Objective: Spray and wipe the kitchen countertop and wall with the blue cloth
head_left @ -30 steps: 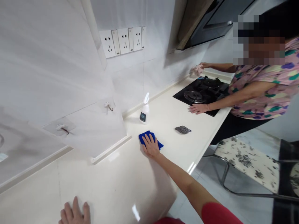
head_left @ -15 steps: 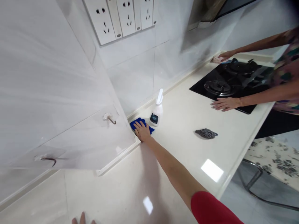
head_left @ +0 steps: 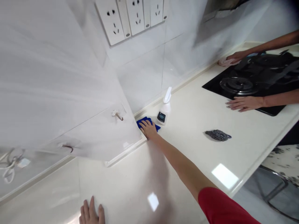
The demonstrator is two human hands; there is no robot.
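Note:
My right hand (head_left: pixel 149 129) lies flat on a blue cloth (head_left: pixel 143 121), pressing it onto the cream countertop (head_left: pixel 130 183) in the corner where the wall steps out. A small white spray bottle (head_left: pixel 164 109) stands just right of the cloth, close to my fingers. My left hand (head_left: pixel 91 214) rests flat on the countertop at the bottom edge, fingers stretched out and holding nothing.
A grey steel scourer (head_left: pixel 218 135) lies on the counter to the right. Another person's hand (head_left: pixel 243 103) rests beside a black gas hob (head_left: pixel 252 84); their other hand (head_left: pixel 233 58) holds a pink cloth at the wall. Wall sockets (head_left: pixel 134 17) and adhesive hooks (head_left: pixel 118 115) are above.
My right hand slid the blue cloth away from me into the wall corner beside the spray bottle. The view shifted; my left hand shows more than half a second ago.

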